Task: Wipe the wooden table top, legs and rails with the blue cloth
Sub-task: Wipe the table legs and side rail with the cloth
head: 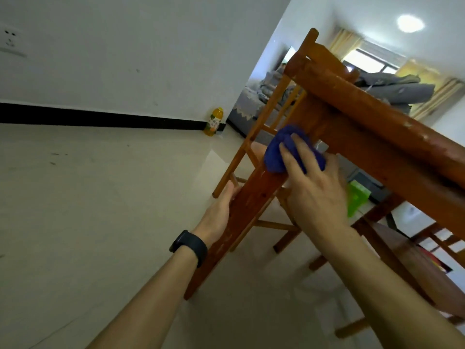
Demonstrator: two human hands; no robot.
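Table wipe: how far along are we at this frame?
Done: nothing provable; the table top and rail show no wipe marks either way. In hand: the right hand presses the cloth on the upper end of a leg, just under the rail, while the left hand grips that leg lower down. Left: the rest of this leg at least; the remainder can't be judged.

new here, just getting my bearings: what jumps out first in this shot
A right hand holds a bunched blue cloth against the reddish-brown wooden table leg, centre frame. The left hand grips that leg lower down. An orange juice bottle stands by the far wall.
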